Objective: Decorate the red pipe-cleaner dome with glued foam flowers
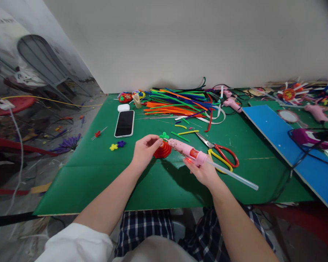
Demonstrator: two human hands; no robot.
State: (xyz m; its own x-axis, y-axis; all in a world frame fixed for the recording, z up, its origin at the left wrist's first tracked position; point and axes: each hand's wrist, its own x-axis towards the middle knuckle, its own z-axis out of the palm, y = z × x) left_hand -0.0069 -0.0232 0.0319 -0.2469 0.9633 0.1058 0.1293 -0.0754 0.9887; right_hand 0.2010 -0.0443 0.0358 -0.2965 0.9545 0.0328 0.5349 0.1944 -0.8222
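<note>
Between the fingertips of my left hand (147, 149) is a red pipe-cleaner piece (163, 150), wound in rings, with a green flower-shaped top (164, 135). My right hand (203, 170) grips a pink hot glue gun (183, 148), and a long clear glue stick (235, 174) sticks out of its back. The gun's nozzle points left, close to the green top; whether it touches cannot be made out. A red light glows near my right fingers. Just right of the gun lie scissors (221, 154) with one red and one yellow handle.
A phone (124, 123), a white earbud case (123, 107) and small yellow (113, 147) and purple (121, 144) flowers lie on the left. Behind my hands is a pile of coloured pipe cleaners (177, 102). A blue board (287, 145) with black cables over it covers the right side.
</note>
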